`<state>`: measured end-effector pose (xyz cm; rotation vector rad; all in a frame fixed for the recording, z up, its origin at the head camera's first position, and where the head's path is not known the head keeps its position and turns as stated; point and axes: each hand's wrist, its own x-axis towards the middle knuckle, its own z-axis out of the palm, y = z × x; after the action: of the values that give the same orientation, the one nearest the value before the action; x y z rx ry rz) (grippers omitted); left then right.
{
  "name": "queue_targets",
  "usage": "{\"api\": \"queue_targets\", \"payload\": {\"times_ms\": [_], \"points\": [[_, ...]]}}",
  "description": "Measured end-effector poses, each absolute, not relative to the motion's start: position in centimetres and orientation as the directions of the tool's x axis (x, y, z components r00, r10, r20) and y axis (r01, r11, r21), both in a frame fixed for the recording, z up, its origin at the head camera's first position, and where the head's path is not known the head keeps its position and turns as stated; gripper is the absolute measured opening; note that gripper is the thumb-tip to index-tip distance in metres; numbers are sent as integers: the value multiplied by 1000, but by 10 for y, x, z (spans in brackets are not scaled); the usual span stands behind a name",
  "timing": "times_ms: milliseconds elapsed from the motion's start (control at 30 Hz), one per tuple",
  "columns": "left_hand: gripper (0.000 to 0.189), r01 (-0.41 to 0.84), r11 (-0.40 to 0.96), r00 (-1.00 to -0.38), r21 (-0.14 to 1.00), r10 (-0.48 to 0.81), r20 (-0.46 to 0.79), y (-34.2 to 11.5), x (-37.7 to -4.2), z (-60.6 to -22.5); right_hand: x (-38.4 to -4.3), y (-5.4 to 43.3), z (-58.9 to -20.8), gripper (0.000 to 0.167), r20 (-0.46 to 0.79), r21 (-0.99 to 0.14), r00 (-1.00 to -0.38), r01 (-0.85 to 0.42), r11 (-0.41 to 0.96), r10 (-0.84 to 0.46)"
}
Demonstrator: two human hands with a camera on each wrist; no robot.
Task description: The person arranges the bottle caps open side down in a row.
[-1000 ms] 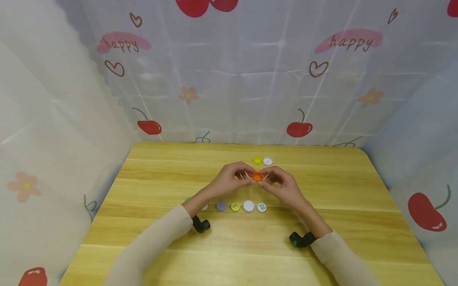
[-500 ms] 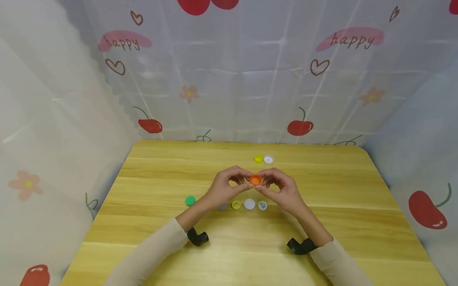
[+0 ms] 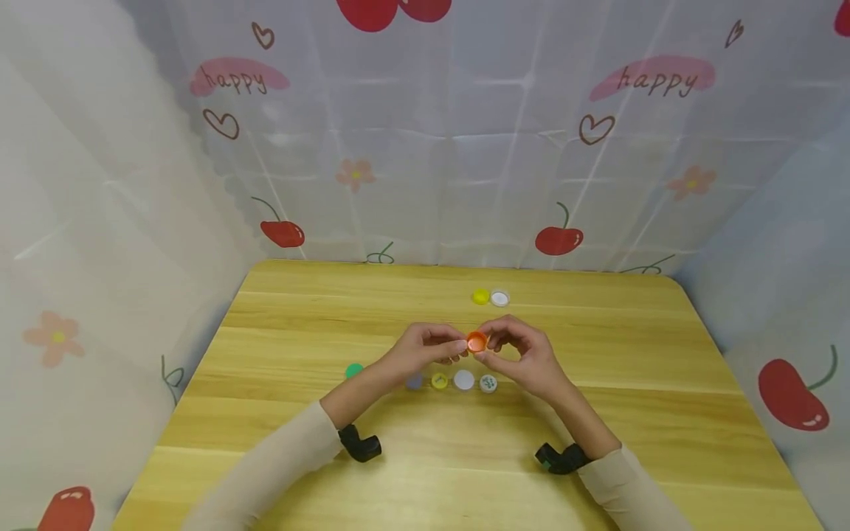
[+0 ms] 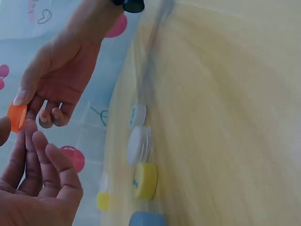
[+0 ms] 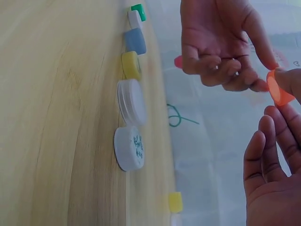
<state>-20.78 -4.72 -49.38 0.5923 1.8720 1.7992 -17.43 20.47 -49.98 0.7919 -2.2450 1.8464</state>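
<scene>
An orange bottle cap point(image 3: 476, 342) is held above the table between both hands, its hollow side turned up toward the head view. My right hand point(image 3: 524, 354) pinches its right side between thumb and fingers. On the opposite side, my left hand point(image 3: 425, 349) has thumb and index finger at the cap's edge, the other fingers loosely bent. The right wrist view shows the orange cap point(image 5: 278, 89) between the two thumbs and fingertips. Below the hands runs a row of bottle caps, among them a yellow cap point(image 3: 440, 381), a white cap point(image 3: 464, 380) and a printed white cap point(image 3: 488, 383).
A green cap point(image 3: 354, 370) and a blue cap point(image 3: 415, 382) lie farther left in the row, partly behind the left arm. Toward the table's back edge sit another yellow cap point(image 3: 481, 296) and a clear-rimmed white cap point(image 3: 499, 298). A printed curtain point(image 3: 438, 199) surrounds the wooden table point(image 3: 319, 295).
Both hands have come slightly nearer the body with the orange cap, whose hollow side now faces the head view more. The left hand's fingers have shifted to the cap's left edge.
</scene>
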Motion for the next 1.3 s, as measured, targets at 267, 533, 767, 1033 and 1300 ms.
{"api": "queue_targets", "payload": {"times_ms": [267, 533, 767, 1033, 1300], "points": [[24, -162, 13, -759, 987, 638, -133, -47, -206, -495, -172, 208, -503, 37, 393, -881, -850, -457, 122, -351], [25, -113, 37, -769, 993, 630, -110, -47, -207, -498, -170, 207, -505, 37, 384, -880, -853, -454, 141, -353], [22, 131, 118, -813, 984, 581, 39, -50, -206, -497, -172, 210, -508, 28, 328, -903, -880, -398, 160, -344], [14, 597, 216, -721, 772, 566, 399, -57, -202, -493, -175, 214, -505, 35, 73, -996, -878, -39, -80, -474], [22, 926, 292, -376, 240, 651, 659, -60, -204, -490, -175, 210, -504, 24, 0, -998, -841, 34, -53, -541]]}}
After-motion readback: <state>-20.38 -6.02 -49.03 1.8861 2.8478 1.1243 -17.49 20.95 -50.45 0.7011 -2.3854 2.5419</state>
